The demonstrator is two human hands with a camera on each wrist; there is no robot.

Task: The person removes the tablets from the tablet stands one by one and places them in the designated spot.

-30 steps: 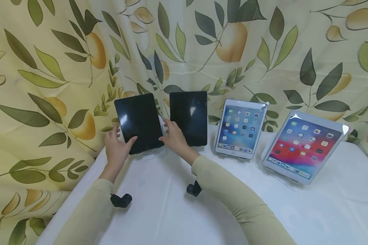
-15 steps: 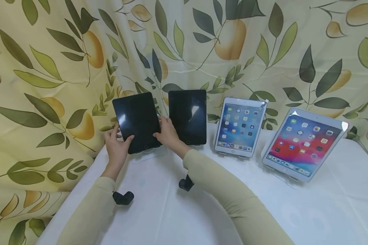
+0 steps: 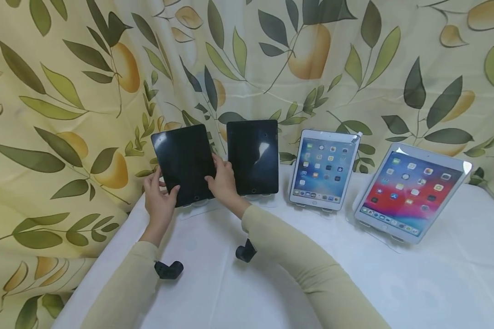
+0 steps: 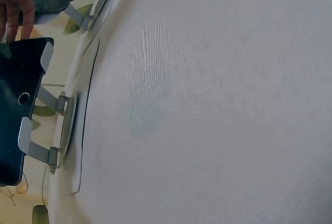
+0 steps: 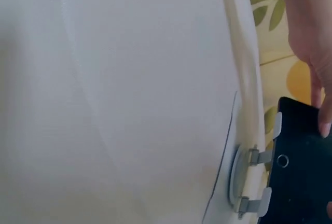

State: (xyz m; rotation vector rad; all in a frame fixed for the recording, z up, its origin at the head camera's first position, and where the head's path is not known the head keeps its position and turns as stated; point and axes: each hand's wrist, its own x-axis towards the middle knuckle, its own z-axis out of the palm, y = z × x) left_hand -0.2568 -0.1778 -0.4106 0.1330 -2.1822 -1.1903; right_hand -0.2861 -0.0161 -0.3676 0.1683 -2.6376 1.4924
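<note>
A black tablet (image 3: 185,164) with a dark screen leans on a stand at the far left of the row. My left hand (image 3: 159,201) holds its lower left edge, thumb on the front and fingers at the side, partly hidden. On the opposite edge my right hand (image 3: 223,180) grips the same tablet, thumb on the glass and the other fingers round its side. The left wrist view shows the grey stand (image 4: 44,151) under the tablet, its two white-tipped hooks at the lower edge. In the right wrist view the left thumb (image 5: 325,123) lies on the tablet's front.
A second black tablet (image 3: 253,155) stands close to the right. Farther right are two white tablets on stands, one with a blue screen (image 3: 323,169) and one with a red and blue screen (image 3: 411,192). A leaf-patterned curtain (image 3: 148,45) hangs behind the white tablecloth (image 3: 214,274).
My right hand has moved left and closed onto the tablet's right edge. The left hand has kept its hold with little movement. The tablet has hardly shifted.
</note>
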